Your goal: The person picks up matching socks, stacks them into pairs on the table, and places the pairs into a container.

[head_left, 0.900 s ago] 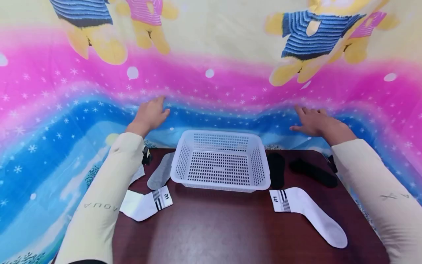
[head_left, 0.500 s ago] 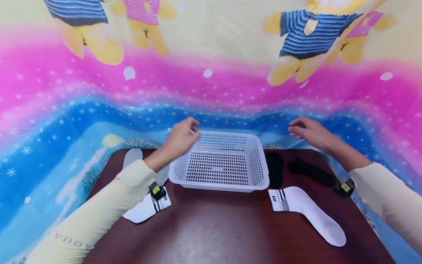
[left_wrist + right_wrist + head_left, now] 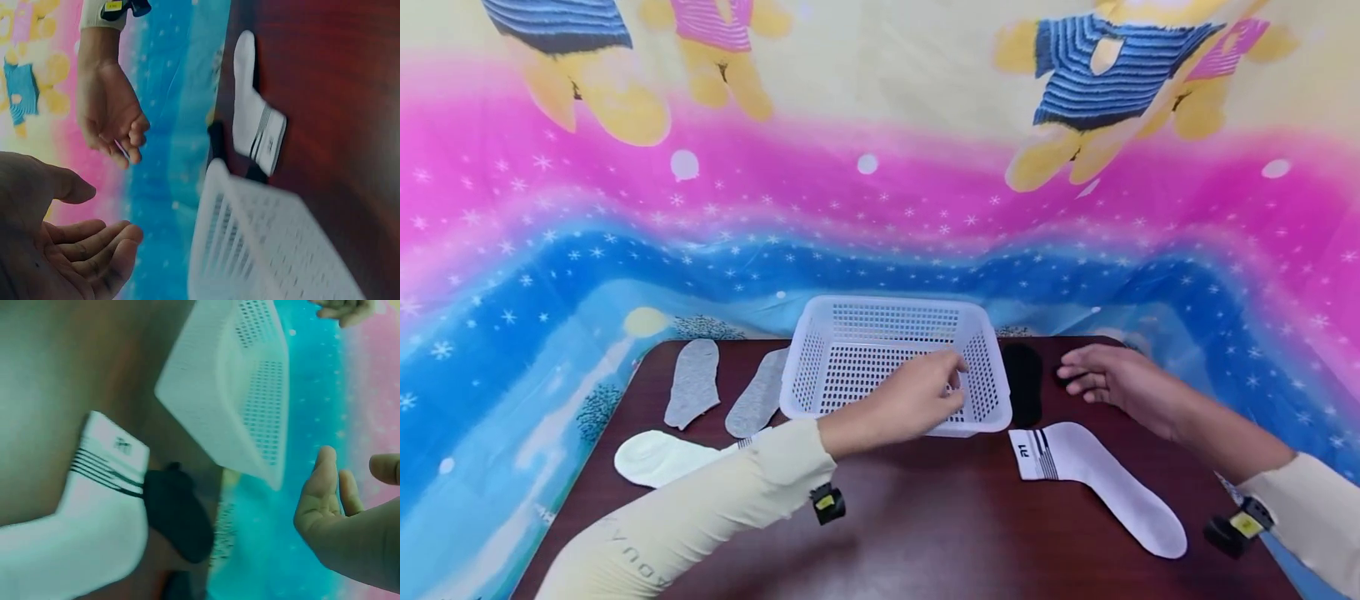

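Observation:
My left hand (image 3: 910,404) hovers over the front of the white plastic basket (image 3: 891,307), its fingers loosely bent and holding nothing. The left wrist view shows its bare palm and thumb. To the right of the basket, my right hand (image 3: 1127,390) hangs above the table, fingers relaxed and nothing in them. It covers most of a black sock (image 3: 1063,377); another black sock (image 3: 1024,387) lies against the basket's right side. Nearer me is a white striped sock (image 3: 1075,457). Under my left forearm a second white sock (image 3: 662,458) is partly hidden.
Two grey socks, one at the far left (image 3: 694,383) and one beside the basket (image 3: 754,400), lie on the dark red table (image 3: 940,517). A patterned curtain (image 3: 865,217) hangs just behind the table's back edge.
My left hand has come from the back left, down and rightward over the basket. My right hand has lowered from beside the curtain to above the black sock. The basket and socks stay put.

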The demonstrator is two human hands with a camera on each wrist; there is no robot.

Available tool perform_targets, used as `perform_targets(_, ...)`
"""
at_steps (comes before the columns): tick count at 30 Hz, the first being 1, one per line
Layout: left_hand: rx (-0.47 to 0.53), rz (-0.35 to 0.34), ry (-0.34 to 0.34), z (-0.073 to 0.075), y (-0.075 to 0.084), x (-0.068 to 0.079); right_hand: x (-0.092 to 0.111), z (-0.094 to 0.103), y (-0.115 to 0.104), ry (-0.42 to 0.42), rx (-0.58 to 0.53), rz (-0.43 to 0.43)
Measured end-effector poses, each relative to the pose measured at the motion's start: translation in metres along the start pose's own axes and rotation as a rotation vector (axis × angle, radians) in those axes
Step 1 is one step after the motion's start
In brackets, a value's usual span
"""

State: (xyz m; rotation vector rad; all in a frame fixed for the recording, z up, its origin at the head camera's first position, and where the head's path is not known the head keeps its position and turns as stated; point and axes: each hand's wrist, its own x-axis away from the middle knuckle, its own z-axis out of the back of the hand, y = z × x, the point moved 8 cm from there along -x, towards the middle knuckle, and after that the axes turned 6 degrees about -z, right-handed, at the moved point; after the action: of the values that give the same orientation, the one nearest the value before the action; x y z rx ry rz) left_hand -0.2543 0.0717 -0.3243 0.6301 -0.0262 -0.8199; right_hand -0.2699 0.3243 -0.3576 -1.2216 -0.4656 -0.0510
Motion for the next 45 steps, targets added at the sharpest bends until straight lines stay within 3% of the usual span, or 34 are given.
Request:
perform_targets(3, -0.026, -0.036, -0.041, -0.026, 0.009, -0.005, 0.009, 0.002, 0.025, 0.054, 0.033, -0.033)
perform_targets(10, -0.187, -0.089, -0.201, -0.095, 0.024, -0.013, 0.024, -0.001, 0.064, 0.201, 0.296, -0.1)
perform_targets(19, -0.351, -0.086, -0.227, -0.149, 0.037, -0.032, 0.034, 0.012, 0.112, 0.277, 0.419, -0.15)
perform_targets(22, -0.47, -0.117, -0.185, -0.165, 0.047, -0.036, 0.038, 0.023, 0.125, 0.328, 0.495, -0.152)
perform_targets(25, -0.636, -0.141, -0.074, -0.179, 0.053, -0.043, 0.043, 0.035, 0.139, 0.374, 0.544, -0.163)
perform_targets(27, -0.732, -0.128, -0.016, -0.189, 0.053, -0.047, 0.045, 0.041, 0.15, 0.382, 0.545, -0.197)
perform_targets(29, -0.786, -0.104, -0.009, -0.201, 0.048, -0.051, 0.046, 0.046, 0.161, 0.372, 0.535, -0.23)
perform_targets(36, -0.712, 0.098, -0.169, -0.227, 0.012, -0.066, 0.044, 0.046, 0.188, 0.374, 0.55, -0.298)
perform_targets(40, -0.65, 0.158, -0.161, -0.233, 0.001, -0.071, 0.042, 0.041, 0.2, 0.366, 0.534, -0.331)
perform_targets(45, -0.672, 0.149, -0.13, -0.235, 0.001, -0.077, 0.042, 0.047, 0.204, 0.436, 0.64, -0.302)
